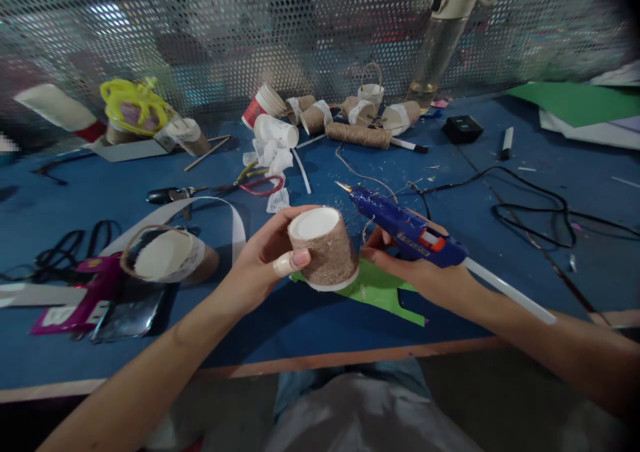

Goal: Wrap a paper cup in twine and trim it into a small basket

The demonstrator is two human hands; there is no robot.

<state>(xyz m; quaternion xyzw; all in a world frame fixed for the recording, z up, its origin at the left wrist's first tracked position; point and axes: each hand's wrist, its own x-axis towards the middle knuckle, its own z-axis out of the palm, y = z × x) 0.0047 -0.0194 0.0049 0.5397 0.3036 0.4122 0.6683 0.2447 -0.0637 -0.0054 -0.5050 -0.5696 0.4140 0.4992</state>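
Near the table's [255, 335] front edge, the left hand [263, 252] grips a cup [326, 249] wrapped in rough brown twine [337, 259], its narrower white end up, white rim below. The right hand [413, 271], apart, clasps 1 blue glue gun [393, 220].

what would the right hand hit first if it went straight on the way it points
Probably the twine-wrapped cup held in the left hand, since the right hand points leftward at it, though depth is unclear here.
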